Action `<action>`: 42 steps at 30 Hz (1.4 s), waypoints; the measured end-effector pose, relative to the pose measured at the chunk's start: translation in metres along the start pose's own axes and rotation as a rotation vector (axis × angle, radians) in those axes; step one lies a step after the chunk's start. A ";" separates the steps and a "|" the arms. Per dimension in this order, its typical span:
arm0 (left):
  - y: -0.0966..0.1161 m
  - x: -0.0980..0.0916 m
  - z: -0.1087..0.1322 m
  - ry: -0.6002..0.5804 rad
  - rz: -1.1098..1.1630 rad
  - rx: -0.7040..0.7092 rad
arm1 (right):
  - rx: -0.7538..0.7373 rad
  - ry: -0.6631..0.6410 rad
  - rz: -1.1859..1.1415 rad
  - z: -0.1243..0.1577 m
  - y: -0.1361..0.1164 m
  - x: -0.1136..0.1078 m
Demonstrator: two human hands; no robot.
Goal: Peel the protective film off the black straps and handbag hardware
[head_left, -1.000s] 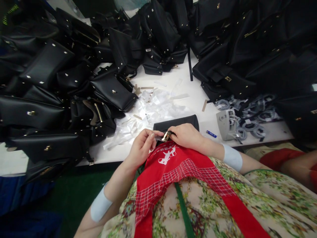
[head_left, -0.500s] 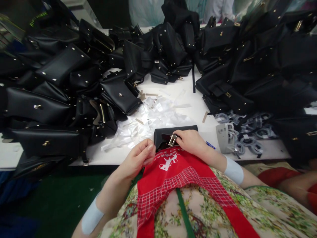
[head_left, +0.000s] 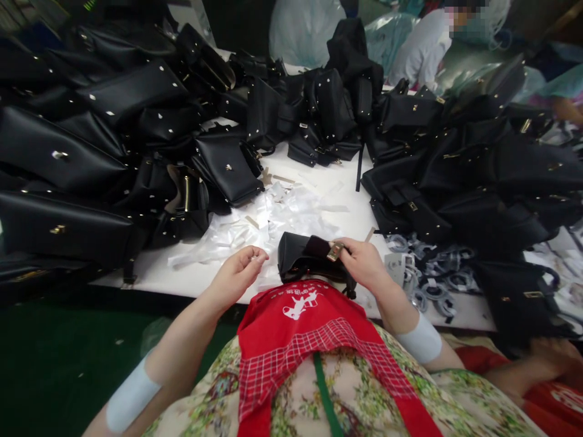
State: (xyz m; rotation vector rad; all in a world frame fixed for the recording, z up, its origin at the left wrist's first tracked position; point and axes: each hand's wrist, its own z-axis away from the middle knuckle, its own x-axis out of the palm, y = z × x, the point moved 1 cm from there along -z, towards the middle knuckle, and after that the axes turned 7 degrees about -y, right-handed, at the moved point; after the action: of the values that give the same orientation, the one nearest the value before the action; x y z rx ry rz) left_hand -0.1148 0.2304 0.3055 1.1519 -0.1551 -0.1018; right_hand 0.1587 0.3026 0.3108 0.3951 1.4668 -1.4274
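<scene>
While the right hand [head_left: 364, 264] pinches the gold metal clasp [head_left: 336, 250] on the small black leather bag [head_left: 303, 258], whose long axis runs left-right, the left hand [head_left: 237, 274] hovers beside it, fingertips pinched together.

I wear a red apron [head_left: 300, 303] with a white printed figure and white letters on its top, and a band of red and white checks below it. Under the apron is a cream dress [head_left: 364, 394] with green flower print. A pale blue band goes around each forearm [head_left: 421, 340].
</scene>
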 end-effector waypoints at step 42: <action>-0.004 0.057 -0.062 -0.050 0.259 -0.115 | -0.128 0.889 0.205 -0.008 0.011 -0.051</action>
State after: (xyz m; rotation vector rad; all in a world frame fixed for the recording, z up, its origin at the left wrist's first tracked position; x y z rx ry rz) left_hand -0.0479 0.2761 0.2812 1.0064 -0.3370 0.0891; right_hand 0.1866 0.3326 0.3443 1.1631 2.1158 -1.0080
